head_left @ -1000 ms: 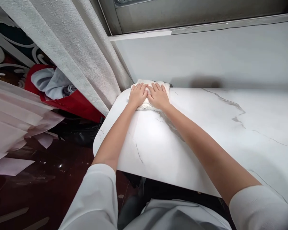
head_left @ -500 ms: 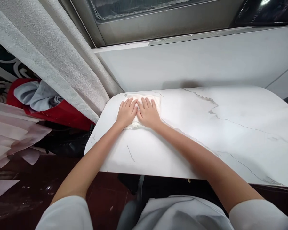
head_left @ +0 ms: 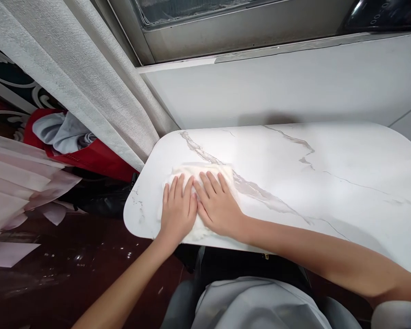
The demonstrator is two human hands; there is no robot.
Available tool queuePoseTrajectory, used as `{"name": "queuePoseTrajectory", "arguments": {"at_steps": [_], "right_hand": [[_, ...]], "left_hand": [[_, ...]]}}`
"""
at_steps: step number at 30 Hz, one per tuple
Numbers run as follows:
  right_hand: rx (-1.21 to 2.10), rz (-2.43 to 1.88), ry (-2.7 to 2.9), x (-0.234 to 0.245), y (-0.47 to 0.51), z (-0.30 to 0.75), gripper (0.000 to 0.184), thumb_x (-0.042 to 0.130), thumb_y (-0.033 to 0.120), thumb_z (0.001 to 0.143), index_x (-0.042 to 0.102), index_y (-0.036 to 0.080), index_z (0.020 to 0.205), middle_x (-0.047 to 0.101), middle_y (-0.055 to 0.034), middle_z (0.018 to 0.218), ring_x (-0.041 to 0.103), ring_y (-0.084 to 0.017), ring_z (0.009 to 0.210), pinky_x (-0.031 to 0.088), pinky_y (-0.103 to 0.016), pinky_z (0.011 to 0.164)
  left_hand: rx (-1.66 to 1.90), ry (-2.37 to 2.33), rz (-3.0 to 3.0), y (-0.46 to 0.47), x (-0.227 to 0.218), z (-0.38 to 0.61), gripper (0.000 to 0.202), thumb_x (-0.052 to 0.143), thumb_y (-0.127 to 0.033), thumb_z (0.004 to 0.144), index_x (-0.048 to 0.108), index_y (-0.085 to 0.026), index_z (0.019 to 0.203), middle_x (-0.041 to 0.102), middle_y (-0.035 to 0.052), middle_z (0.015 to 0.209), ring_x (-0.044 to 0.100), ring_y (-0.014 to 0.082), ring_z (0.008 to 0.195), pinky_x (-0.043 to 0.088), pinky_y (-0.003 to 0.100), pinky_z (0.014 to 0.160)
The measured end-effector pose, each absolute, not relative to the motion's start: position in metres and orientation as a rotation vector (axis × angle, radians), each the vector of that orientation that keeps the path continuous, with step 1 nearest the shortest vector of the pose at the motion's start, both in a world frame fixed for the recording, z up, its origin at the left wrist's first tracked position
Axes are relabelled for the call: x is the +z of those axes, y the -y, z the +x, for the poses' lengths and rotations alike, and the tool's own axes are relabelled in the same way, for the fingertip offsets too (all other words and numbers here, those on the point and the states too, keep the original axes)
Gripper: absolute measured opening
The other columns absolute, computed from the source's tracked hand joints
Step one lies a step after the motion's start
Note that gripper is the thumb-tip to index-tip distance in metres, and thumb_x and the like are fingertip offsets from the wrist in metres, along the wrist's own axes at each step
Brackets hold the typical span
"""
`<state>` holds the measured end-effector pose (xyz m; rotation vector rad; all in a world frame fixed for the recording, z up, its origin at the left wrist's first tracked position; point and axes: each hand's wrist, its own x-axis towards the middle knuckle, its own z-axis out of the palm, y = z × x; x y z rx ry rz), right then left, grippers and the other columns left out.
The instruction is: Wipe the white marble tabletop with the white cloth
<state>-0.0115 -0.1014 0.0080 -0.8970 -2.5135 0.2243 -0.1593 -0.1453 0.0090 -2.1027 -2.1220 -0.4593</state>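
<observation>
A cream-white cloth lies flat on the left part of a white, marble-patterned table, its lower side close to the front edge. My left hand rests palm down on the cloth, fingers stretched forward and slightly apart. Beside it, my right hand presses on the same cloth with its fingers spread. The two thumbs nearly meet over the middle of the cloth. Much of the cloth is hidden beneath both hands.
A pale curtain hangs by the table's left end. Behind the table rise a white wall panel and a window frame. A dark glossy device sits top right. At left is a red bag holding grey cloth.
Both hands have drawn the cloth toward me, from near the table's back edge to its front edge. Grey veining on the tabletop behind the cloth is now uncovered. The view has shifted slightly.
</observation>
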Motion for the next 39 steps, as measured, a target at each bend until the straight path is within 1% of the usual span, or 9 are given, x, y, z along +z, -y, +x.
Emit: {"name": "queuePoseTrajectory", "arguments": {"at_steps": [6, 11, 14, 19, 22, 26, 32, 35, 39], "right_hand": [[0.302, -0.858, 2.557, 0.011, 0.124, 0.023, 0.056, 0.034, 0.030, 0.098, 0.039, 0.007, 0.148, 0.032, -0.0198, 0.156, 0.021, -0.035, 0.147, 0.018, -0.061, 0.119], [0.338, -0.918, 2.540, 0.011, 0.126, 0.041, 0.058, 0.037, 0.032, 0.096, 0.038, 0.011, 0.150, 0.033, -0.0165, 0.156, 0.020, -0.032, 0.148, 0.018, -0.061, 0.120], [0.316, -0.949, 2.532, 0.009, 0.120, 0.048, 0.058, 0.037, 0.033, 0.096, 0.038, 0.012, 0.150, 0.032, -0.0151, 0.156, 0.019, -0.032, 0.148, 0.016, -0.060, 0.120], [0.295, -1.058, 2.523, 0.006, 0.080, 0.053, 0.057, 0.033, 0.033, 0.097, 0.042, 0.007, 0.146, 0.033, -0.0163, 0.156, 0.022, -0.031, 0.148, 0.013, -0.056, 0.121], [0.298, -1.173, 2.500, 0.005, 0.041, 0.051, 0.059, 0.033, 0.032, 0.094, 0.039, 0.007, 0.148, 0.033, -0.0148, 0.157, 0.023, -0.028, 0.147, 0.011, -0.053, 0.122], [0.299, -1.249, 2.509, 0.006, -0.019, 0.050, 0.066, 0.032, 0.031, 0.093, 0.027, 0.002, 0.152, 0.026, -0.0147, 0.159, 0.020, -0.024, 0.149, 0.010, -0.048, 0.122], [0.408, -1.395, 2.457, 0.010, -0.095, 0.054, 0.059, 0.026, 0.028, 0.095, 0.033, 0.010, 0.151, 0.027, -0.0079, 0.160, 0.017, -0.022, 0.149, 0.008, -0.047, 0.122], [0.378, -1.480, 2.397, 0.010, -0.119, 0.059, 0.058, 0.024, 0.024, 0.094, 0.036, 0.011, 0.149, 0.030, -0.0064, 0.159, 0.019, -0.022, 0.148, 0.011, -0.047, 0.121], [0.232, -1.480, 2.363, 0.009, -0.137, 0.069, 0.054, 0.023, 0.024, 0.094, 0.043, 0.014, 0.144, 0.041, -0.0074, 0.154, 0.029, -0.024, 0.144, 0.019, -0.048, 0.119]], "left_hand": [[-0.497, 2.142, -2.139, 0.172, 0.009, -0.127, 0.053, 0.030, -0.028, 0.097, 0.036, -0.018, 0.149, 0.036, 0.0163, 0.155, 0.027, 0.0335, 0.146, 0.022, 0.060, 0.118], [-0.520, 2.080, -2.211, 0.169, 0.008, -0.113, 0.057, 0.030, -0.028, 0.097, 0.024, -0.025, 0.154, 0.036, 0.0129, 0.155, 0.023, 0.0320, 0.147, 0.023, 0.062, 0.117], [-0.494, 2.054, -2.264, 0.156, 0.007, -0.109, 0.056, 0.029, -0.029, 0.097, 0.028, -0.024, 0.152, 0.037, 0.0134, 0.154, 0.023, 0.0316, 0.147, 0.022, 0.061, 0.117], [-0.411, 2.040, -2.317, 0.108, 0.010, -0.103, 0.051, 0.029, -0.029, 0.097, 0.041, -0.015, 0.145, 0.038, 0.0160, 0.153, 0.025, 0.0327, 0.146, 0.019, 0.058, 0.118], [-0.399, 2.063, -2.319, 0.068, 0.012, -0.098, 0.051, 0.029, -0.027, 0.097, 0.043, -0.012, 0.143, 0.038, 0.0172, 0.153, 0.028, 0.0330, 0.145, 0.018, 0.056, 0.119], [-0.481, 2.098, -2.259, 0.013, 0.013, -0.090, 0.048, 0.030, -0.026, 0.097, 0.046, -0.015, 0.141, 0.042, 0.0142, 0.151, 0.031, 0.0304, 0.143, 0.018, 0.053, 0.119], [-0.604, 2.153, -2.160, -0.057, 0.010, -0.071, 0.046, 0.032, -0.024, 0.097, 0.051, -0.015, 0.137, 0.047, 0.0127, 0.148, 0.035, 0.0294, 0.141, 0.017, 0.050, 0.119], [-0.657, 2.152, -2.123, -0.083, 0.008, -0.060, 0.045, 0.032, -0.022, 0.096, 0.053, -0.018, 0.135, 0.049, 0.0107, 0.146, 0.037, 0.0280, 0.140, 0.020, 0.050, 0.118], [-0.616, 2.159, -2.067, -0.105, 0.007, -0.045, 0.046, 0.028, -0.022, 0.097, 0.053, -0.023, 0.135, 0.051, 0.0072, 0.144, 0.038, 0.0237, 0.139, 0.020, 0.046, 0.118]]}}
